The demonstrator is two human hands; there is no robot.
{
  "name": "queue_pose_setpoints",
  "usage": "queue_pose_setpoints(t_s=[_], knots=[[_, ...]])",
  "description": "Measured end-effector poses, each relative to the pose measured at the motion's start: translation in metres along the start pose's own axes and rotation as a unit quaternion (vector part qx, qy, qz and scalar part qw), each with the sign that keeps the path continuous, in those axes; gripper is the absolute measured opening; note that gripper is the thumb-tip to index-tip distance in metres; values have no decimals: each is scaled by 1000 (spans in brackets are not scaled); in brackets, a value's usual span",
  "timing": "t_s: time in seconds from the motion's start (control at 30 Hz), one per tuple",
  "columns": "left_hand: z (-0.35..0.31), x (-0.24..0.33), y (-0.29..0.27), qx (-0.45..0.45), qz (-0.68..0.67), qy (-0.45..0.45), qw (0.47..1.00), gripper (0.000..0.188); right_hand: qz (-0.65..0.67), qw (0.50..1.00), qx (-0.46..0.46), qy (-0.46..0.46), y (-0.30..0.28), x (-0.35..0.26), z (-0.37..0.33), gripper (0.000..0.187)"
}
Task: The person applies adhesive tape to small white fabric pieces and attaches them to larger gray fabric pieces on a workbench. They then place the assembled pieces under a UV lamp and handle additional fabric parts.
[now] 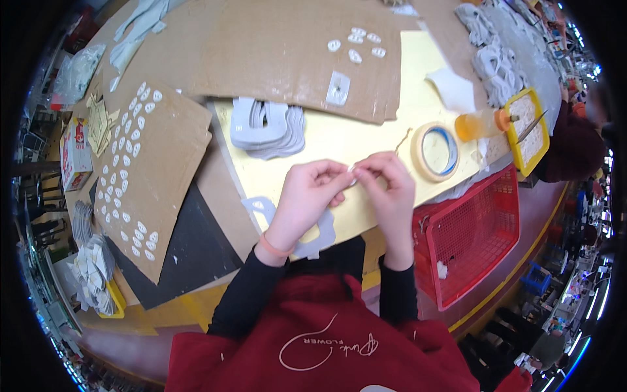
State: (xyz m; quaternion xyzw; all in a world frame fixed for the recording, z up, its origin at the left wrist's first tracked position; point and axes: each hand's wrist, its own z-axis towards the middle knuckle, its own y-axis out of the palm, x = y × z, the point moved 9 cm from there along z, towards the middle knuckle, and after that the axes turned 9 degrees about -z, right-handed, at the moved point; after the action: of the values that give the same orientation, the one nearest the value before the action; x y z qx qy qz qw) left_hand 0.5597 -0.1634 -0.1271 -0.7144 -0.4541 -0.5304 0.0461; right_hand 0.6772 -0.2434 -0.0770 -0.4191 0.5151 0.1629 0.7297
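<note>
My left hand (312,191) and my right hand (392,191) meet over the pale yellow sheet (356,219) at the table's near edge. Their thumbs and fingertips are pinched together on a small white piece (353,175), mostly hidden by the fingers. Under my left wrist lies a flat grey cut-out piece (324,230), partly covered. Beyond my left hand sits a stack of similar grey cut-outs (268,134), tucked against a cardboard sheet (274,52). Several small white oval pieces (355,39) lie on that cardboard, near a small clear packet (337,88).
Right of my hands are a tape roll (418,151), a bottle of orange liquid (475,126) and a yellow tray (537,153). A red basket (470,242) stands below the table edge. At left, another cardboard sheet (173,137) carries rows of white ovals. Grey bundles (498,72) lie far right.
</note>
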Motion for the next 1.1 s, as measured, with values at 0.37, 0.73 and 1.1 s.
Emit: queue_pose_setpoints(t_s=[0.37, 0.73, 1.1], knots=[[-11, 22, -1, 37, 157, 152, 975, 16, 152, 967, -106, 177, 25, 32, -6, 12], [-14, 35, 0, 76, 223, 243, 941, 14, 183, 978, 44, 92, 21, 15, -4, 12], [-10, 19, 4, -11, 20, 102, 995, 20, 25, 995, 83, -47, -3, -21, -13, 5]])
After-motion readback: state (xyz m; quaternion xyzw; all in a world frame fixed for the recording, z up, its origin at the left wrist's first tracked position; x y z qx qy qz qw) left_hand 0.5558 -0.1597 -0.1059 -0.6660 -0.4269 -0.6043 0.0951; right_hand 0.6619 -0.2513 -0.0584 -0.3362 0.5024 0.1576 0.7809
